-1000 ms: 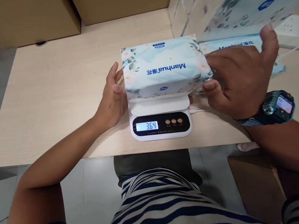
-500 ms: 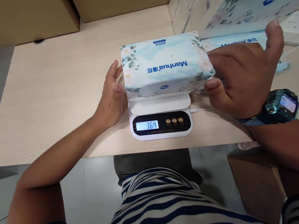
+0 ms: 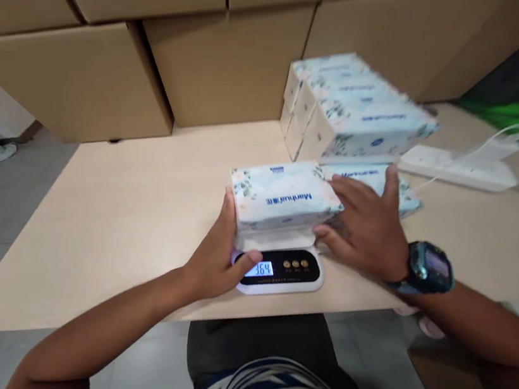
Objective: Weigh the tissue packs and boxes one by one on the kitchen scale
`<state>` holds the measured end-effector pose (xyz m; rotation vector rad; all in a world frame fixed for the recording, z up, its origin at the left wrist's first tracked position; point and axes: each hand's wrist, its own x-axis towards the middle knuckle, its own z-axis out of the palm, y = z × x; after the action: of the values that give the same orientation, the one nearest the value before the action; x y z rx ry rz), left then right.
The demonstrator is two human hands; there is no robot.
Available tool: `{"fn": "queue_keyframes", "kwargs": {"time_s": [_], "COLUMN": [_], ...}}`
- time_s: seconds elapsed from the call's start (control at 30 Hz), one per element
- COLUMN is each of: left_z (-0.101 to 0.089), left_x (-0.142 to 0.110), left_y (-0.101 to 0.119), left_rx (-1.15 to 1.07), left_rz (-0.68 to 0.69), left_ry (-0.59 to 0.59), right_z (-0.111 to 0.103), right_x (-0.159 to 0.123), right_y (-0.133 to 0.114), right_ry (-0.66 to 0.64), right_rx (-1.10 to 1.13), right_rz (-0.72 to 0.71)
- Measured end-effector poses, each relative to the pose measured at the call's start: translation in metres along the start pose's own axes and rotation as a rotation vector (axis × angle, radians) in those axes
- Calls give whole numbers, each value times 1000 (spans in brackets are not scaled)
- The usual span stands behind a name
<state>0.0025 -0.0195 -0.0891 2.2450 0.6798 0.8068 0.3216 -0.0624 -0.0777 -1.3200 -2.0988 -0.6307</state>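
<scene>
A blue-and-white floral tissue pack [image 3: 283, 194] lies on a small white digital scale [image 3: 279, 271] near the table's front edge. The scale's lit display reads 364. My left hand [image 3: 215, 261] rests against the pack's left end, fingers stretched up along it and thumb over the scale's front corner. My right hand [image 3: 369, 228] sits at the pack's right end with its fingers spread apart, a blue watch [image 3: 425, 268] on the wrist. Neither hand wraps round the pack.
A stack of several like tissue packs [image 3: 348, 106] stands behind on the right, with one more pack [image 3: 382, 178] lying flat under it. A white power strip [image 3: 452, 169] with a cable lies further right. Cardboard boxes [image 3: 223, 65] line the back of the pale wooden table [image 3: 122, 206].
The view has tilted up and pulled back, so the boxes behind now show. My left thumb has come down onto the scale's front corner. The pack and the 364 reading are unchanged.
</scene>
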Motion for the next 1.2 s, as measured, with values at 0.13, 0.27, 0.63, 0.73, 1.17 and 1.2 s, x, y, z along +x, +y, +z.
{"fn": "queue_keyframes", "kwargs": {"time_s": [0.13, 0.27, 0.63, 0.73, 1.17, 1.2], "left_z": [-9, -33, -117, -121, -110, -110], "left_x": [-1, 10, 28, 26, 24, 24], "left_y": [-6, -14, -58, -70, -86, -85], "left_rx": [138, 203, 464, 528, 642, 646], "left_rz": [116, 111, -684, -694, -693, -690], "left_ry": [1, 251, 208, 192, 118, 114], "right_z": [-12, -16, 66, 88, 172, 176], "right_x": [12, 63, 219, 231, 297, 300], "right_y": [-12, -21, -66, -74, -96, -97], "right_ry": [-11, 100, -695, -652, -636, -629], "right_rx": [39, 35, -7, -11, -13, -18], "right_rz": [13, 14, 150, 65, -42, -26]}}
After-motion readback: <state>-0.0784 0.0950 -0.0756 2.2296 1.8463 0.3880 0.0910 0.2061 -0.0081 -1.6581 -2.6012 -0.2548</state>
